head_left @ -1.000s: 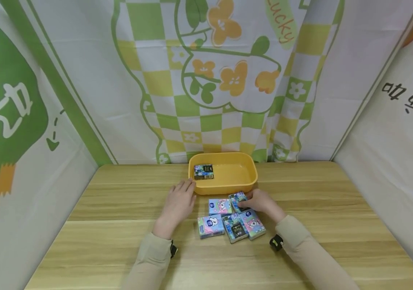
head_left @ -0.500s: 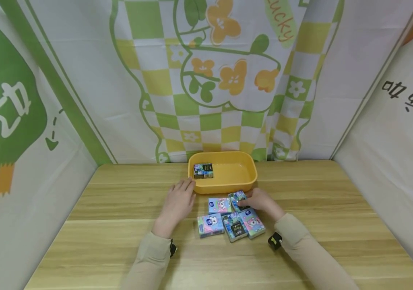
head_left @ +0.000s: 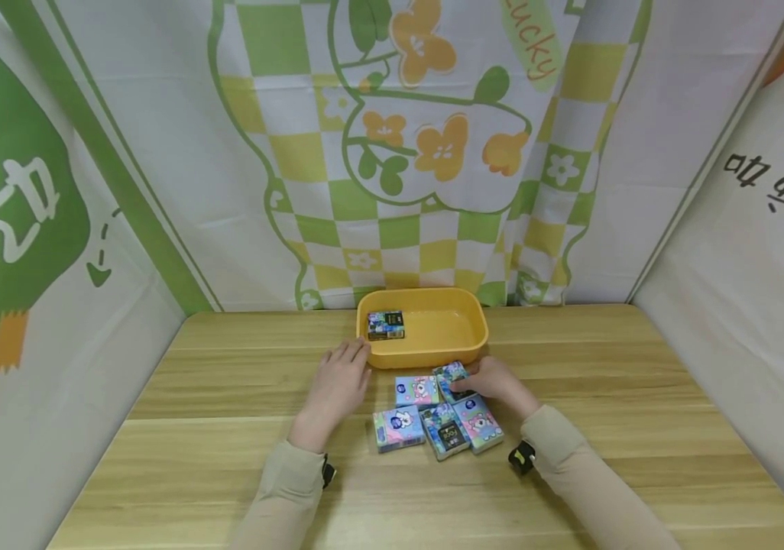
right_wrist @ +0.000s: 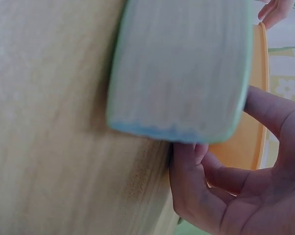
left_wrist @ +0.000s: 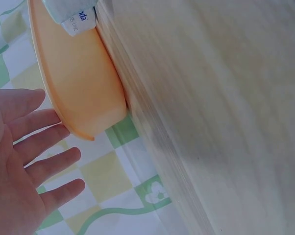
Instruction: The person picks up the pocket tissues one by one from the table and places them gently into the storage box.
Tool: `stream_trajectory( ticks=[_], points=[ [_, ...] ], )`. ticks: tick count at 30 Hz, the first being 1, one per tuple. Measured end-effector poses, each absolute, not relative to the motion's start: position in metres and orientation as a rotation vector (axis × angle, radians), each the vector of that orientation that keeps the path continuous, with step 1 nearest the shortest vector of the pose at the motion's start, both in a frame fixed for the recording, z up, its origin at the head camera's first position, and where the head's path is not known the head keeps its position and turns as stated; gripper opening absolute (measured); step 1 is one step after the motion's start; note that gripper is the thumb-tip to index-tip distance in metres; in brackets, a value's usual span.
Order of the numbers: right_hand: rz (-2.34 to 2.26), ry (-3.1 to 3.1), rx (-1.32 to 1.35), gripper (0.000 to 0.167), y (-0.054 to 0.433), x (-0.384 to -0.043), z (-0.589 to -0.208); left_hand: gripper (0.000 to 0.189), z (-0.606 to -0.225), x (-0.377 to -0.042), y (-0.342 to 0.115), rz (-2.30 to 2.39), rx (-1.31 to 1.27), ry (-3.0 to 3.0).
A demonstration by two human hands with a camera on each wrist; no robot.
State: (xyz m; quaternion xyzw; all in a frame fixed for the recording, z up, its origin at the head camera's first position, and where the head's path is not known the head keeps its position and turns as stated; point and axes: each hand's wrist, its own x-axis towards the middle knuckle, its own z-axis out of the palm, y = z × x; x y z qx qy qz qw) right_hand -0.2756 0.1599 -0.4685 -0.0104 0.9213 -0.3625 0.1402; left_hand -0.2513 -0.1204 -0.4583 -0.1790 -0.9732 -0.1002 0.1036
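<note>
A yellow plastic tray (head_left: pixel 426 358) stands at the back of the table, with one dark blue floral tissue pack (head_left: pixel 386 325) at its left end. My left hand (head_left: pixel 339 384) has its fingers outstretched, fingertips at the tray's front left corner; the left wrist view shows them spread beside the rim. My right hand (head_left: pixel 497 381) pinches a blue floral tissue pack (head_left: pixel 450 373) just in front of the tray. Closest to it lie a pink and blue tissue pack (head_left: pixel 479 425) and another dark floral tissue pack (head_left: pixel 445 432). In the right wrist view, a near pack's end (right_wrist: pixel 179 68) partly covers my fingers.
Two more pink and blue packs, an upper tissue pack (head_left: pixel 416 390) and a lower tissue pack (head_left: pixel 399 428), lie at the group's left. A patterned curtain (head_left: pixel 406 252) hangs right behind the tray. The wooden table (head_left: pixel 199 458) extends to both sides.
</note>
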Motion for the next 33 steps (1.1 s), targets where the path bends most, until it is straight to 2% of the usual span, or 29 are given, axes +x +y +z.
stream_trajectory(
  ticks=[20, 28, 33],
  points=[
    [-1.126, 2.619, -0.077, 0.042, 0.1663, -0.2789, -0.4666, 0.048, -0.4562, -0.2526, -0.1199, -0.271, -0.535, -2.878],
    [-1.104, 2.647, 0.0, 0.025, 0.1679, -0.2774, -0.4638, 0.048, -0.4551, -0.2523, -0.1198, -0.253, -0.535, -2.893],
    [-1.139, 2.648, 0.019, 0.033, 0.1686, -0.2744, -0.461, 0.048, -0.4553, -0.2516, -0.1196, -0.243, -0.533, -2.894]
  ],
)
